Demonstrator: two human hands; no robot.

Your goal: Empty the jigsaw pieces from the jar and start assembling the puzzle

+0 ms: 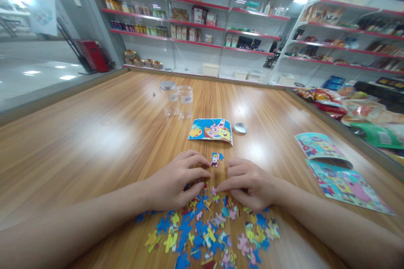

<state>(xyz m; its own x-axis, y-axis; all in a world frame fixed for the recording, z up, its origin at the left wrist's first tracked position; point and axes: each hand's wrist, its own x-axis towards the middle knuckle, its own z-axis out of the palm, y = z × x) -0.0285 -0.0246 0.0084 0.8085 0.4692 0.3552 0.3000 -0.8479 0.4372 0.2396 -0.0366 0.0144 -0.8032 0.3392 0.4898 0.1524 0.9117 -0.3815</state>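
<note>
Loose puzzle pieces [211, 233] lie on the near surface [126, 143], apparently being sorted. The left hand [183, 180] curls, its grip hidden; the right hand [252, 181], loosely unclenched, touches a pink-and-yellow piece [215, 193]. A light pinch seems called for.

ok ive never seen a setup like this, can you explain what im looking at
There's no machine: just a person's bare hands, in one picture from a camera worn on their head, looking forward and down. The left hand and right hand are over loose puzzle pieces on a wooden table. Whether either grips a piece is unclear. Beyond them lie a cartoon sheet and a round lid; two clear jars stand farther back. More cartoon prints lie to the right.
</note>
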